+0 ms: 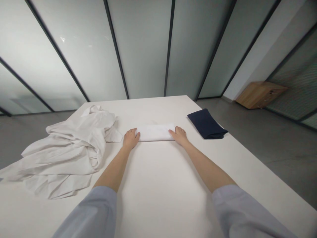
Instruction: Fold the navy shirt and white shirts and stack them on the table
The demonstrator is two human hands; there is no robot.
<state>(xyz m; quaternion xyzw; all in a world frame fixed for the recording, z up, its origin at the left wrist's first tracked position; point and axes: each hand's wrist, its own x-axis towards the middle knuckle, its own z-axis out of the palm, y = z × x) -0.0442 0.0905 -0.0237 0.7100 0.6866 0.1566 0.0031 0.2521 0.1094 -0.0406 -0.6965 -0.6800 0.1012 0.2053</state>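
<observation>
A white folded cloth [155, 133], rolled or folded into a long narrow bundle, lies crosswise in the middle of the white table [158, 205]. My left hand [131, 138] rests against its left end, and my right hand [178, 136] presses against its right end, fingers touching the cloth. Neither hand closes around it. A crumpled white sheet [66, 152] lies in a loose heap to the left of my left hand, and a folded navy cloth [206, 124] lies beyond my right hand.
The table's far edge meets a wall of frosted glass panels with dark frames. Grey floor shows on both sides of the table. A wooden cabinet [260, 95] lies on the floor at the far right.
</observation>
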